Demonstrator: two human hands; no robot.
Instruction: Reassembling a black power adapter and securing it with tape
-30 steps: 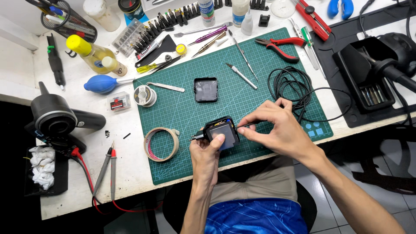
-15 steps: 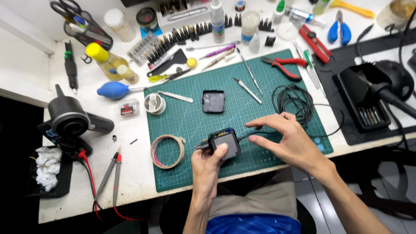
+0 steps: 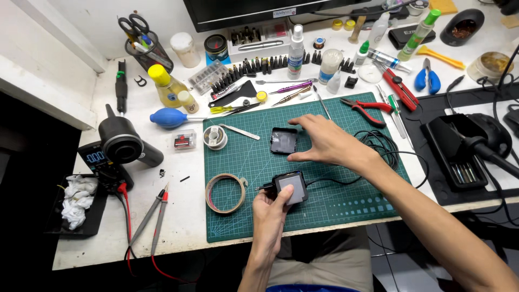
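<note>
The small black square device with a grey screen (image 3: 290, 188) is held in the left hand (image 3: 273, 212), fingers wrapped round it and thumb pressed on its face, just above the near part of the green gridded cutting mat (image 3: 243, 162) on the white bench (image 3: 178, 216). Its matching black square back cover (image 3: 283, 140) lies apart on the mat, so the casing looks open and not yet closed up. The right hand (image 3: 330, 143) is spread, fingertips right at the cover's edge, gripping nothing as yet. A thin black cable (image 3: 346, 176) leads off the device
</note>
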